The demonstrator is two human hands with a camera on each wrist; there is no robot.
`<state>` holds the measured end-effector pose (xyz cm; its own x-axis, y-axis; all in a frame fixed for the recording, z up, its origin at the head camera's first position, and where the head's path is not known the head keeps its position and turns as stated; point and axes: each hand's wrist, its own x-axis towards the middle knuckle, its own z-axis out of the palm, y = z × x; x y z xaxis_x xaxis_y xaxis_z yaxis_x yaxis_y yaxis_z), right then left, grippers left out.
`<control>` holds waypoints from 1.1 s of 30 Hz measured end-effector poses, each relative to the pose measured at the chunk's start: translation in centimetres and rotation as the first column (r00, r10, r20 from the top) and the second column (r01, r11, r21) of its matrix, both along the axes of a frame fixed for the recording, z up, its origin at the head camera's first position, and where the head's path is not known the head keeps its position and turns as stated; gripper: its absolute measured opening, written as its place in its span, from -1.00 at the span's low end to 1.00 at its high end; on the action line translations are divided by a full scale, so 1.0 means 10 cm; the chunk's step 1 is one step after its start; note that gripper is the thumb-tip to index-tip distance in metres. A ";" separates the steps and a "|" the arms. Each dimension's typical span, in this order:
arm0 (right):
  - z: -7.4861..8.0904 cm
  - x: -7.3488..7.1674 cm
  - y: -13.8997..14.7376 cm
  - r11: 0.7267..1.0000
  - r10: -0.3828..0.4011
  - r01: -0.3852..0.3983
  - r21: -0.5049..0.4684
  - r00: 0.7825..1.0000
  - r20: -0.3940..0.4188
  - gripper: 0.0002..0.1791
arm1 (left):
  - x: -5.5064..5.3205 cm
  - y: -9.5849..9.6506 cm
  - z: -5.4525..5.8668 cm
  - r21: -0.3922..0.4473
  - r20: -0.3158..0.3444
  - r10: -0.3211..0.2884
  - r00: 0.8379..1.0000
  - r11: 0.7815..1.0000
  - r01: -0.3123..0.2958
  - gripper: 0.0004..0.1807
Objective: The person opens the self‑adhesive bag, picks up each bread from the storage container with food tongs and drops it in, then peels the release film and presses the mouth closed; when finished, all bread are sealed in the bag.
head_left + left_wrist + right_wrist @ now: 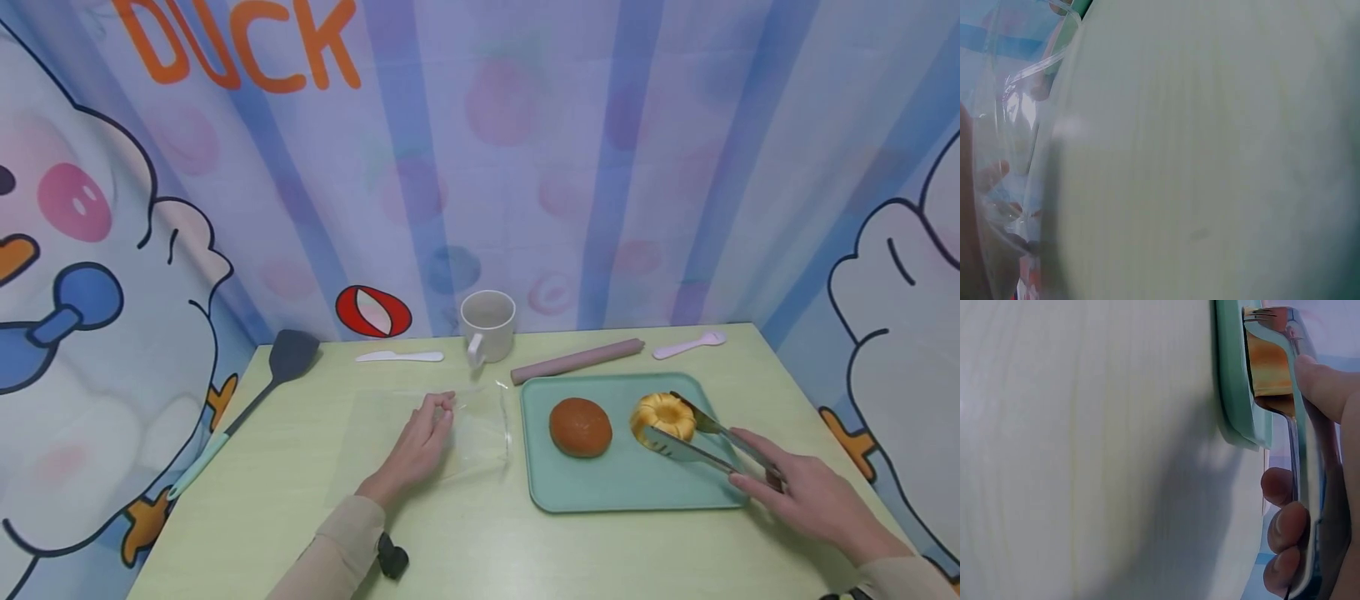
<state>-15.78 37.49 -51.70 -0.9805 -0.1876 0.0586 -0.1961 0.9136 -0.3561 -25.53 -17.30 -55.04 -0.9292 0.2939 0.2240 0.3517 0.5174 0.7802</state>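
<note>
Just off the right edge of the tray, the right hand grips tongs straddling the cake to its left; past the left edge, the left hand holds the bag.

On the desk, at lower right, the tray bears a bun, then a cake between the tongs. Left of it lies a bag, farther left a spatula. Behind, left to right: knife, mug, rod, spoon.

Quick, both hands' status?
Left hand: closed, holding the clear plastic bag.
Right hand: closed, holding metal tongs around the golden cake.
</note>
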 end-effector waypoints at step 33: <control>0.36 -0.29 -0.58 0.995 0.077 -0.081 -0.061 0.994 -0.072 -0.27 | 0.00 0.00 0.02 -0.024 0.015 0.005 1.000 1.000 -0.004 -0.84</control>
<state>-18.67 31.70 -48.07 -0.9558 -0.2583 0.1403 -0.2932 0.8701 -0.3962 -25.57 -17.25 -54.85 -0.9337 0.2949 0.2032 0.3379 0.5375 0.7726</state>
